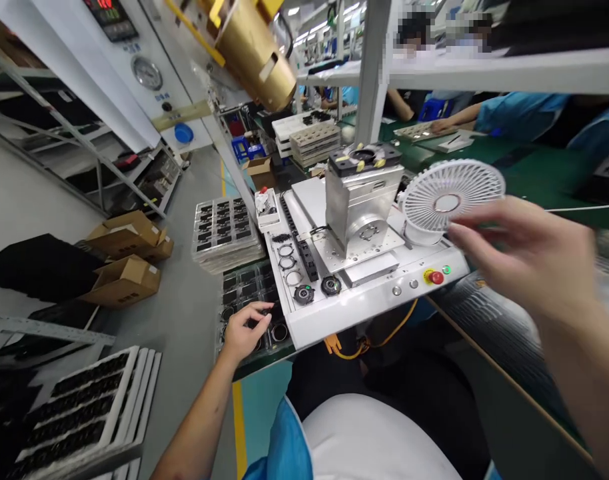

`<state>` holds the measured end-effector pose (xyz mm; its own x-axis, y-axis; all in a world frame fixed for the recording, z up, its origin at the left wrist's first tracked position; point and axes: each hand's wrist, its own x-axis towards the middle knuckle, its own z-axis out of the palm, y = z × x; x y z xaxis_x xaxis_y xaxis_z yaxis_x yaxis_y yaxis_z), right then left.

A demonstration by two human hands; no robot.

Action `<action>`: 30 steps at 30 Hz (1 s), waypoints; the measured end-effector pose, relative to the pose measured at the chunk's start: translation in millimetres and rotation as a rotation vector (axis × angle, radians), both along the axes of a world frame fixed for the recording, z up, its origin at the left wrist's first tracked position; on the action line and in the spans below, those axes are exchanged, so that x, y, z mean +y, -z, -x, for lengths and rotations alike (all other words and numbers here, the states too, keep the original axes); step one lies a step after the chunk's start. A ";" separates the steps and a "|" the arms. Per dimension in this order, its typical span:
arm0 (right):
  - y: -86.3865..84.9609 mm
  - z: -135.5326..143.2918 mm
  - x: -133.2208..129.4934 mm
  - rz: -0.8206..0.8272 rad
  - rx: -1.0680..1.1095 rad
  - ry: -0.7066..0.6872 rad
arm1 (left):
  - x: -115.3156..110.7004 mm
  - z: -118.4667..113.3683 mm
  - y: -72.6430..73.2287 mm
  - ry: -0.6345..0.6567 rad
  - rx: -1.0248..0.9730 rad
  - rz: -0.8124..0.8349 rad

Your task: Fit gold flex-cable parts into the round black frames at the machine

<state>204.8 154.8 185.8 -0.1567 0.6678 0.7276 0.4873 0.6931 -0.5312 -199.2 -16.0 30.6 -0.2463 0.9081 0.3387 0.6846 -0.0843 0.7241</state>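
Note:
My left hand (247,330) hovers over a clear compartment tray (218,333) of round dark watch parts. Its thumb and index finger are slightly apart, with nothing clear between them. My right hand (539,260), smeared by motion, is raised in front of a white round fan (454,193). Its thumb and fingertips come together; whatever they hold, if anything, cannot be made out. On the white machine base (344,310) lie two round black watch bodies, one (303,294) beside the other (330,285). Several thin rings (286,251) lie behind them.
A metal fixture block (362,200) stands mid-base, below a gold cylinder head (259,60). A red emergency button (436,277) sits at the base's front right. Stacked trays (227,233) stand left; cardboard boxes (124,280) lie on the floor. Co-workers' arms (459,119) show across the bench.

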 end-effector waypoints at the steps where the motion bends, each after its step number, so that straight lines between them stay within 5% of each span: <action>1: -13.2 17.4 18.1 -0.073 -0.005 -0.075 | 2.0 -1.0 -6.9 -0.013 -0.043 -0.004; 5: -68.9 72.4 87.6 -0.229 -0.157 -0.201 | 8.0 -2.1 -31.0 -0.106 -0.311 0.076; 8: -96.4 92.9 126.4 -0.058 -0.364 -0.351 | 5.6 -2.1 -43.9 -0.121 -0.487 0.120; 12: -111.5 100.7 148.7 0.130 -0.508 -0.499 | 5.2 -4.4 -65.2 -0.033 -0.584 0.125; 15: -110.2 96.1 140.0 0.083 -0.317 -0.484 | 20.4 -10.6 -90.5 0.068 -0.477 0.068; 20: -75.6 67.3 84.0 0.053 0.171 -0.427 | 74.5 -37.0 -144.6 0.202 -0.199 -0.186; 26: 13.3 25.8 3.1 0.372 0.371 -0.473 | 166.1 -89.1 -215.4 0.208 0.096 -0.516; 30: 63.0 7.3 -28.1 0.505 0.380 -0.424 | 223.3 -120.4 -247.4 0.288 0.350 -0.457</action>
